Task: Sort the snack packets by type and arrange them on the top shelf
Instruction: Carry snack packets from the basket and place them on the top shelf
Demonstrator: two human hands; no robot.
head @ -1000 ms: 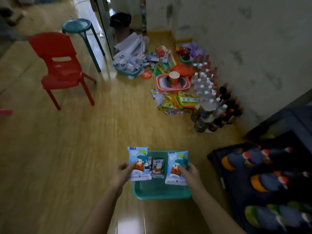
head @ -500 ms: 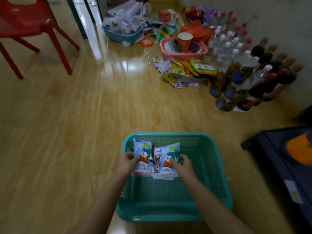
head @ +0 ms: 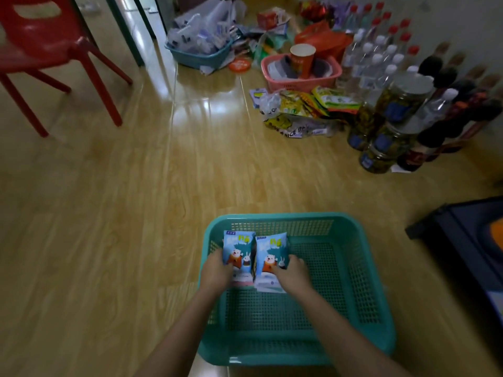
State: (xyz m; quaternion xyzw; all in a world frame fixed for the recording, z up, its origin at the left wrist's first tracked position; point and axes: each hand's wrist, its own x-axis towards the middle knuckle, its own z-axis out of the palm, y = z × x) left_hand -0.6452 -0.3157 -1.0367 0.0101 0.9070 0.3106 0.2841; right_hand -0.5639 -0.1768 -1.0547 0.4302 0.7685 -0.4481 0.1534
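Nearest: left hand (head: pixel 216 273) curled round the lower left edge of one blue snack packet (head: pixel 239 247); right hand (head: pixel 293 273) curled likewise round the lower right edge of a second blue packet (head: pixel 272 253). Both held print-side up, inner edges touching, over the left rear part of a teal basket (head: pixel 353 268). Probably paired this way because of identical print, i.e. same type, with the basket serving as carrier. Judged step: gathering one type together before transfer. More packaging visible under the lower edges of both; count impossible to tell. Basket resting on wooden floor (head: pixel 109 213). Just to the right, corner of a dark blue object (head: pixel 462 240), identity unclear. Farther off: loose heap of yellow-green packets (head: pixel 313 104) on the floor, unsorted, in front of a pink basket (head: pixel 272 69) holding an orange cup (head: pixel 302 58). Right of the heap, jars (head: pixel 394 104) and capped bottles (head: pixel 375 55) ranked along the wall. Far left: red chair (head: pixel 40 36). No shelf in view; shelf arranging apparently not yet begun.
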